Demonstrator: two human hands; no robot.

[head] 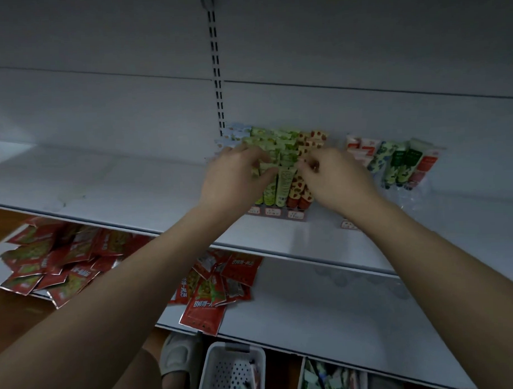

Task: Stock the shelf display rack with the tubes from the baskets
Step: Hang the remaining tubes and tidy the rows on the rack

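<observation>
- My left hand (234,173) is up at the display rack (275,212) on the upper shelf (103,182), fingers curled round the crimped top of a green tube (284,183) in the middle rows.
- My right hand (334,177) is just beside it, fingertips pinched at the tops of the red strawberry tubes (300,192); I cannot tell whether it holds one or only steadies them.
- The two hands sit close together, apart by roughly the green column between them.
- The tubes stand tilted back, long axis running from caps at the rack's front lip up to the crimped ends at my fingers.
- The green tube lies directly under my left hand, so I judge that hand is the one to seat it downward along its own axis.
- More stock waits far below: a white basket (210,367) and a second basket (325,376) of tubes under the lower shelf (326,311).
- Loose tubes in plastic (399,163) rest on the shelf right of my right hand.
</observation>
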